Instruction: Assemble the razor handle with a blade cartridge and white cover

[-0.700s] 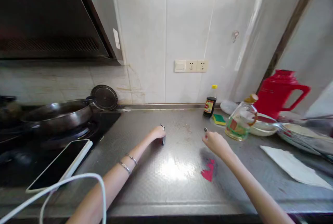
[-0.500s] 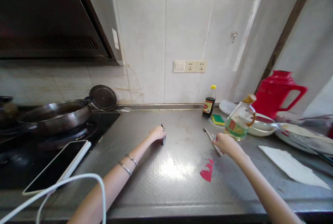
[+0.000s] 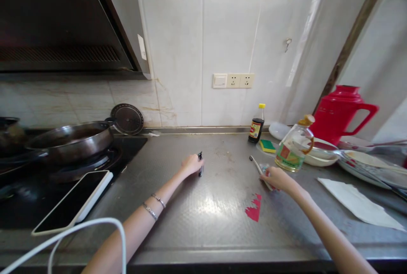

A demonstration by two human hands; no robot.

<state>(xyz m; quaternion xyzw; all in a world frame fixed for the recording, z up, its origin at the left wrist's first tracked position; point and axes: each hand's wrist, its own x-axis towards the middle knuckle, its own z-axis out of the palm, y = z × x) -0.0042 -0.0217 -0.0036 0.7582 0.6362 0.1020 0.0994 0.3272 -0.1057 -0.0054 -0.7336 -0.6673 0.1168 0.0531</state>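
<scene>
My left hand is closed around a slim black-and-silver object that looks like a razor, held close to the middle of the steel counter. Further right, the fingers of my right hand are pinched over a pale stick with a dark head, which looks like a toothbrush. A small clear packet with coloured print shows just behind these fingers, partly hidden by them. Torn red paper lies on the counter between my forearms.
A phone with a white cable lies beside the pan on the stove. Right of centre stand a soy sauce bottle, a sponge, a glass oil jug and a red thermos. Plates and a white napkin lie further right.
My right hand has shifted slightly, and more of the clear packet shows. My left hand keeps its place, with the dark object a little more visible. The view has moved slightly.
</scene>
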